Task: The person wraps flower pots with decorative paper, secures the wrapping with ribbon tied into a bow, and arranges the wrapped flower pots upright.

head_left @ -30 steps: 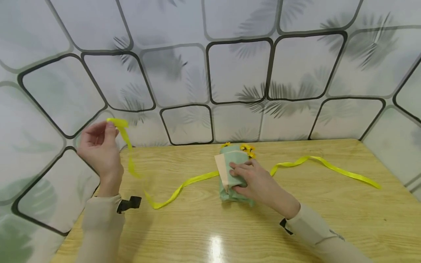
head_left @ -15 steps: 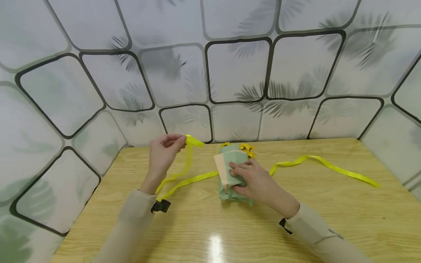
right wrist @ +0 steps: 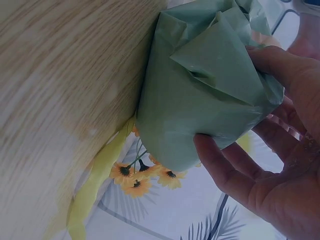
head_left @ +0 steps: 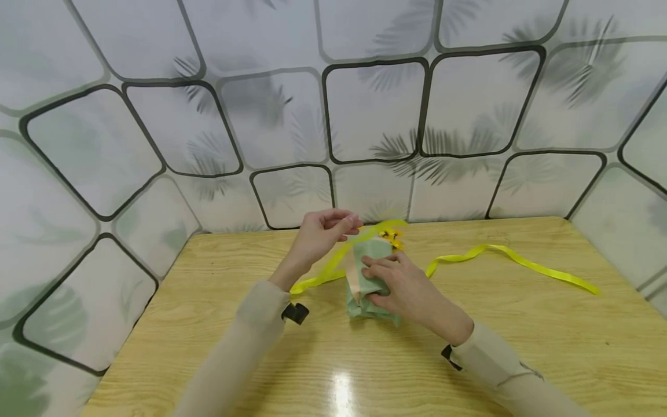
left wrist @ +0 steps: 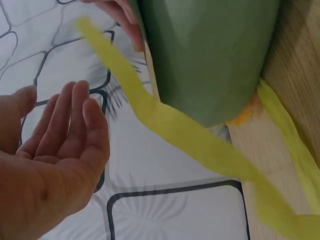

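Observation:
A small bouquet of yellow flowers [right wrist: 135, 186], wrapped in green and cream paper [head_left: 371, 311], lies on the table. My right hand [head_left: 409, 295] grips the wrapping from the right, thumb on the near side and fingers over the top. Running beneath the bouquet is a yellow ribbon [head_left: 484, 250]. Its left length [left wrist: 195, 140] hangs in the air, its loose end flying over the bouquet's top. Left of the bouquet, my left hand [head_left: 322, 236] is raised; the left wrist view has its fingers loosely bent with nothing between them, apart from the ribbon.
The wooden table [head_left: 208, 336] stretches to both sides of the bouquet. Patterned cloth walls [head_left: 292, 127] close in the back, left and right. The ribbon's other length trails to the right across the tabletop.
My left hand has swept rightward from the far left, carrying the ribbon's end toward the bouquet, and has let it go. My right hand keeps its grip in place.

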`<state>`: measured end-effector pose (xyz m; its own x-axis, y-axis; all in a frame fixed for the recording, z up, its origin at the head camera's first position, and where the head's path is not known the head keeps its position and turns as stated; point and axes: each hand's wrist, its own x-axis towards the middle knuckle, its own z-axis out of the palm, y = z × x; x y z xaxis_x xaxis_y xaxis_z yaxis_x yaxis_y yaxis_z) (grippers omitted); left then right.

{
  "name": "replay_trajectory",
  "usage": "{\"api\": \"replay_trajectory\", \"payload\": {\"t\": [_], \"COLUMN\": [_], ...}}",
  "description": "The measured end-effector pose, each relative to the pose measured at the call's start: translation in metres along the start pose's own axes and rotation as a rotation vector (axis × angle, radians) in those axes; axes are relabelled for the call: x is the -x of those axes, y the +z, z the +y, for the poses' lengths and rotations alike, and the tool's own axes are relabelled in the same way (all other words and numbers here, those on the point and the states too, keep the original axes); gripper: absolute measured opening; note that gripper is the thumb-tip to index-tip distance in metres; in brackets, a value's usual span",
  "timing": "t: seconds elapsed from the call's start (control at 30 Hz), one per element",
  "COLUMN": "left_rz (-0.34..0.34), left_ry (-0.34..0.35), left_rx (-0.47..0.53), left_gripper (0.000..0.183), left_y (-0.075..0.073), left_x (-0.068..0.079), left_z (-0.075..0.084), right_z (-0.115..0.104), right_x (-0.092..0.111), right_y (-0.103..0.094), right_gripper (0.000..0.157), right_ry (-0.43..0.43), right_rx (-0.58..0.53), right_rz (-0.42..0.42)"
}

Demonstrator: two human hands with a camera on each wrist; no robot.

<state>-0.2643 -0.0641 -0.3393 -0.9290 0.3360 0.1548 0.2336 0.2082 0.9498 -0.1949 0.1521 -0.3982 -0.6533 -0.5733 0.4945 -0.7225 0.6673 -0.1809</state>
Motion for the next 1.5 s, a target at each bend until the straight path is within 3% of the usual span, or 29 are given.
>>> {"api": "replay_trajectory", "payload": {"t": [0.07,0.17,0.27,0.37,0.43,0.5,0.57,0.73,0.83,1.2,1.33,1.5], "left_rz": [-0.03,-0.015,-0.024,-0.062,-0.07,-0.072,-0.082,-0.199,-0.237,-0.202,-0.199,-0.197], "left_ry": [0.021,0.035,0.015,-0.022,-0.003,0.06,0.174,0.457,0.54,0.583,0.577,0.54], "left_rx": [-0.071,-0.233,-0.387,-0.455,-0.48,-0.484,-0.487,-0.477,-0.52,-0.642,-0.611,-0.576], "left_gripper": [0.027,0.026,0.026,0.029,0.029,0.025,0.021,0.019,0.018,0.012,0.009,0.007], "left_y": [-0.004,-0.013,-0.023,-0.03,-0.032,-0.03,-0.026,-0.006,0.005,0.018,0.019,0.02], "left_x": [0.002,0.007,0.012,0.022,0.03,0.039,0.049,0.066,0.07,0.069,0.068,0.069], "left_z": [-0.006,-0.017,-0.029,-0.037,-0.04,-0.04,-0.039,-0.037,-0.037,-0.043,-0.043,-0.044], "right_z": [0.0,-0.001,-0.001,-0.001,-0.001,0.0,0.0,0.001,0.002,0.002,0.006,0.016], "right_x": [-0.001,-0.001,0.0,0.0,0.0,0.0,0.0,0.0,0.0,0.001,0.002,0.005], "right_y": [0.0,-0.001,-0.002,-0.002,-0.001,-0.001,-0.001,-0.003,-0.003,-0.006,-0.012,-0.019], "right_gripper": [0.038,0.039,0.038,0.039,0.04,0.04,0.04,0.039,0.041,0.044,0.042,0.042], "right_ry": [-0.006,0.0,0.019,0.021,0.013,0.003,-0.009,-0.02,-0.027,0.004,0.009,0.057], "right_rx": [-0.004,-0.01,-0.009,-0.002,0.0,0.002,0.004,0.007,0.014,-0.043,-0.135,-0.327], "right_rz": [-0.003,-0.005,0.0,0.003,0.005,0.008,0.012,0.026,0.024,-0.039,-0.103,-0.157]}}
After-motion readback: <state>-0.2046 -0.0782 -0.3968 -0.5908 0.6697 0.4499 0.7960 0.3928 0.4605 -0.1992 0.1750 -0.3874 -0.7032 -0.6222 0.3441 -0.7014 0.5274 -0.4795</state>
